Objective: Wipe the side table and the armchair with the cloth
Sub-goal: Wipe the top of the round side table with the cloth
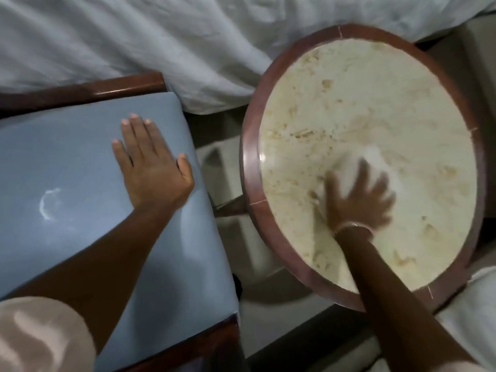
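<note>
The round side table (251, 167) has a dark wooden rim and a cream stone top. My right hand (358, 200) lies on the top near its middle, fingers spread and blurred, pressing a white cloth (374, 158) that shows just beyond the fingertips. The armchair (67, 167) stands to the left, with a blue-grey seat cushion in a dark wood frame. My left hand (151, 163) rests flat on that cushion near its right edge, fingers straight and holding nothing.
A bed with rumpled white sheets (161, 41) runs along the far side, close behind both chair and table. A pale tiled floor (228, 162) shows in the narrow gap between them. White fabric (477, 312) lies at the lower right. A faint whitish ring marks the cushion (48, 205).
</note>
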The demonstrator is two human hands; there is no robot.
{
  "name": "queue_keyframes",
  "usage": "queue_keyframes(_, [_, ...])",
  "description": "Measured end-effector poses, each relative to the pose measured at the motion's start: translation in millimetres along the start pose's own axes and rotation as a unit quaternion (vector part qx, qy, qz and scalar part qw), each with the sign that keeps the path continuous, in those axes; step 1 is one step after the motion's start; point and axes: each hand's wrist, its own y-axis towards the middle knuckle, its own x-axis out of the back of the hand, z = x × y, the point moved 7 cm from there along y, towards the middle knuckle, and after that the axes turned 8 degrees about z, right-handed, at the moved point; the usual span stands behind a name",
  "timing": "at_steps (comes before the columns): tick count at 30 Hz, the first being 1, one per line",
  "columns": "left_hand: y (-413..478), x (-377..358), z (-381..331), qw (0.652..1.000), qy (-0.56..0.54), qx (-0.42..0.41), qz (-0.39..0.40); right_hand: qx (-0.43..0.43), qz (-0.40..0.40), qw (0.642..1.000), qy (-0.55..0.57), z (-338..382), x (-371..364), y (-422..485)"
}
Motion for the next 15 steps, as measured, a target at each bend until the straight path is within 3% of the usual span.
queue_keyframes(3, [-1.3,0.8,2.6,1.000,-0.007,0.001,0.019,0.251,0.012,0.965,-0.078,79.0,-27.1,-61.4])
queue_keyframes(5, [-2.4,10.5,-5.7,0.999,-0.030,0.003,0.031,0.303,0.037,0.948,-0.094,51.2,-34.4,-116.2])
queue_keyframes(9, [-3.3,31.8,-75.5,0.989,-0.111,-0.078,0.054,0.192,0.062,0.977,-0.067,-74.4,-8.4,-104.9])
queue_keyframes(11, [-3.5,39.2,-129.4,0.979,-0.134,-0.144,0.057,0.073,0.061,0.994,-0.056,-113.0,7.7,-51.6])
queue_keyframes(13, [-3.9,34.4,-178.0,0.971,-0.110,-0.202,0.069,-0.057,0.042,0.997,-0.008,-115.5,23.5,16.7])
queue_keyframes(15, [-1.9,23.0,-208.4,0.968,-0.069,-0.228,0.082,-0.078,0.027,0.996,0.027,-72.9,36.6,90.5])
